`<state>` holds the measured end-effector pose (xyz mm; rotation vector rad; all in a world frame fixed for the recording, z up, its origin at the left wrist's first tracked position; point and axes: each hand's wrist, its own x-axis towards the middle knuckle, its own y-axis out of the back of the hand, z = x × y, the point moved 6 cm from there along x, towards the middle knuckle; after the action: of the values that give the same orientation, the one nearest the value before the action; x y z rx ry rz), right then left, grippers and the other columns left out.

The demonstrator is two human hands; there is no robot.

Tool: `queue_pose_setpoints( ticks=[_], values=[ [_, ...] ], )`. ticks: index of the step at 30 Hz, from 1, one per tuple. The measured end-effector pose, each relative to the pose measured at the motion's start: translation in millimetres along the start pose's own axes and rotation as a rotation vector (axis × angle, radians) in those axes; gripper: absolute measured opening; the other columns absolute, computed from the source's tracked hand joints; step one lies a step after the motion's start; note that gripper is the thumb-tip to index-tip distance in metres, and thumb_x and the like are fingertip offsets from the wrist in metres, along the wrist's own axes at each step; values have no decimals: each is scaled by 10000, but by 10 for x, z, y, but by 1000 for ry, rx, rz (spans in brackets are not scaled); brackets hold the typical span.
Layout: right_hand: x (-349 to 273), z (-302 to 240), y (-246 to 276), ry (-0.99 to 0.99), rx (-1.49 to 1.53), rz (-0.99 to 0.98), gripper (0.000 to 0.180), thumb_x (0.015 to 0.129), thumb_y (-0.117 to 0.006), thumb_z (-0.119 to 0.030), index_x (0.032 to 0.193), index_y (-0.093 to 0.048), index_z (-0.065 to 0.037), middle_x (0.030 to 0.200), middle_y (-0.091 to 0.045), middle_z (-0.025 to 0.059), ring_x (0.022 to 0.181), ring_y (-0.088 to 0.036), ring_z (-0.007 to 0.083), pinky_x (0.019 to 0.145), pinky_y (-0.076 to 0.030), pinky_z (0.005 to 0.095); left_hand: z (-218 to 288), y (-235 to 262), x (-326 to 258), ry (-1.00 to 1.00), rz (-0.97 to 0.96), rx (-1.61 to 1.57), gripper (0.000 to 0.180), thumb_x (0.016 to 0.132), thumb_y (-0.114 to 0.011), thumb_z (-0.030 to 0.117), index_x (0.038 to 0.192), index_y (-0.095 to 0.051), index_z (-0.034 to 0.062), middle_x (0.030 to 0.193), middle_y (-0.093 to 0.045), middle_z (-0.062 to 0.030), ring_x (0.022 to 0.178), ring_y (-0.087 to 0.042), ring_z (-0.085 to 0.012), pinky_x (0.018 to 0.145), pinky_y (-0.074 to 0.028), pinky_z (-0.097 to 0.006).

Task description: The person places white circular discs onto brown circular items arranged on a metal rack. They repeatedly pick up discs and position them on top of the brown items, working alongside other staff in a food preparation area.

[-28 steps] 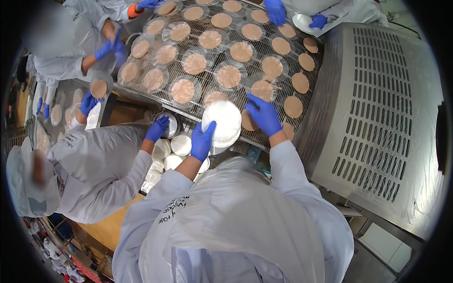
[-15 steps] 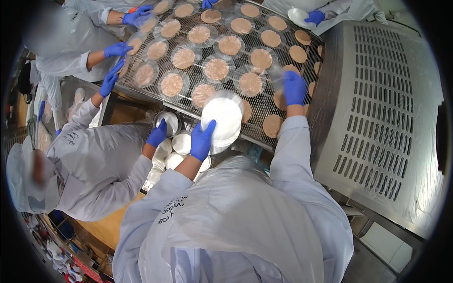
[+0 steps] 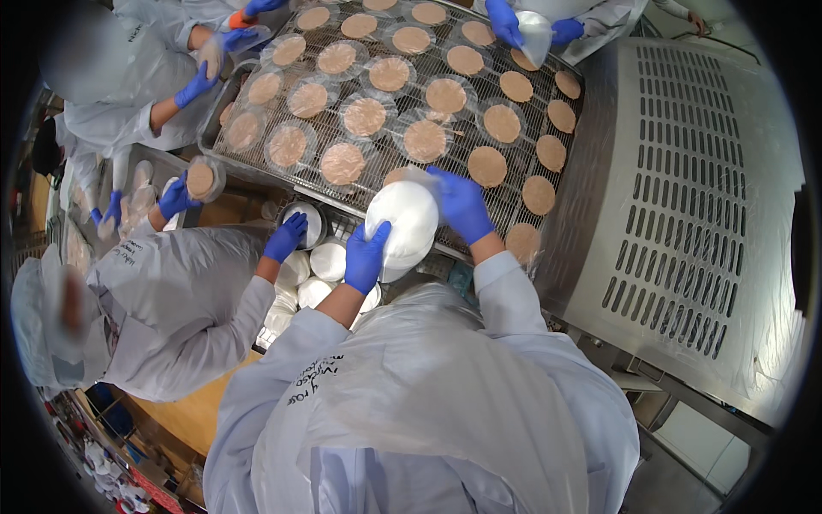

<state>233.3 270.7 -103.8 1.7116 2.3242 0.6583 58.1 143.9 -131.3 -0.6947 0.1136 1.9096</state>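
Observation:
My left hand (image 3: 366, 257) is closed on the near left side of a stack of round white film sheets (image 3: 399, 224), holding it up over the near edge of the wire conveyor (image 3: 505, 227). At the stack's upper right edge is my right hand (image 3: 467, 206), its fingers together and slightly blurred on a thin translucent sheet. Flat round tan patties (image 3: 488, 166) lie in rows on the belt. Clear film discs cover many of them, while those nearer the machine at the right are bare. One patty beside the stack is partly hidden.
A slotted steel machine cover (image 3: 685, 206) stands right of the belt. Left of my hand are round white stacks (image 3: 329, 259) and a metal round container (image 3: 305, 224). Gloved co-workers stand close: one at my left holds a film-covered patty (image 3: 199, 179), another across holds white sheets (image 3: 533, 38).
My right hand has come left from over the belt to the stack. The patties have shifted left, and more bare ones show. The co-worker at my left has lifted a patty off the belt.

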Motion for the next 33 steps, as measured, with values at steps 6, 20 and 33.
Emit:
queue_pose_setpoints(
  ticks=[6, 20, 33],
  values=[
    [66, 435, 1085, -192, -105, 268, 268, 849, -553, -191, 1067, -627, -54, 996, -642, 185, 902, -629, 282, 772, -481, 342, -603, 48, -332, 25, 65, 11, 393, 834, -677, 231, 1113, -583, -28, 1001, -644, -97, 865, -610, -156, 768, -490, -286],
    [-749, 14, 686, -169, -438, 11, 329, 786, -444, 79, 1041, -608, -47, 1092, -616, 166, 1091, -561, 313, 956, -426, 374, -104, 395, 5, 98, 108, 27, 393, 846, -645, 224, 1123, -560, -40, 1003, -631, -108, 865, -612, -171, 742, -493, -285],
    [223, 570, 617, -167, -489, 67, 254, 846, -469, -52, 1051, -618, -49, 1079, -611, 183, 1048, -564, 291, 927, -411, 365, -356, 221, -134, 61, 92, 33, 417, 827, -671, 216, 1138, -553, -36, 1032, -624, -110, 890, -603, -171, 767, -489, -297]
  ],
)
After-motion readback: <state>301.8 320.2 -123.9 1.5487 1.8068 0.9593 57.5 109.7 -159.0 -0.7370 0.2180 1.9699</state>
